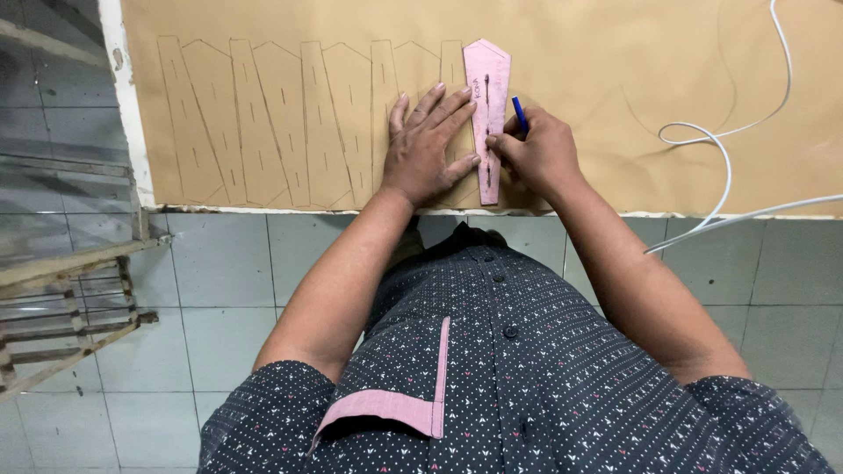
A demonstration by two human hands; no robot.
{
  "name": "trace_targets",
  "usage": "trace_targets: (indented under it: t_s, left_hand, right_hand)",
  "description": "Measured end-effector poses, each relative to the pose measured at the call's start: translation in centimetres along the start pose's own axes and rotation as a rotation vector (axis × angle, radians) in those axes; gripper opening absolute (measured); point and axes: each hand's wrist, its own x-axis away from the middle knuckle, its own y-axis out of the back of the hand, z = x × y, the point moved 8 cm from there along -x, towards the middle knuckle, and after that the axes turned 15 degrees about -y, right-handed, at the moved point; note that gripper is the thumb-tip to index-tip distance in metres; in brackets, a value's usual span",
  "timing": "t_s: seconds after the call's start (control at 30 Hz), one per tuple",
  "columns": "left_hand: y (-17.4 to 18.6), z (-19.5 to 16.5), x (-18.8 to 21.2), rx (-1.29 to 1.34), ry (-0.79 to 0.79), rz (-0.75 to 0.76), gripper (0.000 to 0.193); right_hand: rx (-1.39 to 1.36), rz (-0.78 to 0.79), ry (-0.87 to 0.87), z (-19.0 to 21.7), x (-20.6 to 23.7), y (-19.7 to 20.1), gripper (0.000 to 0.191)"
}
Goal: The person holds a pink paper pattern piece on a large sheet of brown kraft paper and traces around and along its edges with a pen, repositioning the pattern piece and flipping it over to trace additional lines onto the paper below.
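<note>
- Far left: wooden frame (66, 298), slatted, standing on the grey tiled floor (228, 290) just beside the table edge
- Table (132, 114) carries a tan sheet (615, 70) that runs nearly its full width; the table's white edge shows at the left
- On the sheet's left half: a row of traced outlines (263, 123), long narrow shapes with one pointed end, alternating point-up and point-down, each with a short slit mark down its middle. About eight look complete; they reach as far as the left hand
- Left hand (426, 149): flat, palm down, fingers (439, 105) spread apart, pressing on the sheet and on the left edge of the pink template (487, 79). Holds nothing
- Pink template: long strip with pointed top, lying flat on the sheet just right of the last outline, its lower end near the sheet's front edge
- Right hand (536, 154): fingers closed around a blue pen (519, 112), tip down at the template's right edge, low along its length
- Judgement: this outline is under way; sheet to the right carries only faint curved lines, so much room is left
- Far right: white cable (724, 167) loops over the sheet and off the front edge
</note>
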Motion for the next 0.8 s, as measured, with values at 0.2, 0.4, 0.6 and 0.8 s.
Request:
trace_targets:
  t_s: [0.2, 0.4, 0.6, 0.8]
  left_hand:
    - [0.07, -0.03, -0.1, 0.016, -0.007, 0.012, 0.075]
    - [-0.01, 0.02, -0.03, -0.002, -0.032, -0.002, 0.075]
    - [-0.32, 0.12, -0.03, -0.002, -0.028, 0.012, 0.075]
    - [-0.21, 0.02, -0.08, 0.002, -0.028, 0.007, 0.078]
  right_hand:
    - [0.027, 0.013, -0.025, 0.37, 0.36, 0.12, 0.027]
    - [0.051, 0.016, -0.044, 0.49, 0.39, 0.08, 0.028]
    - [0.077, 0.023, -0.042, 0.42, 0.28, 0.11, 0.027]
    - [0.024, 0.033, -0.05, 0.24, 0.25, 0.08, 0.026]
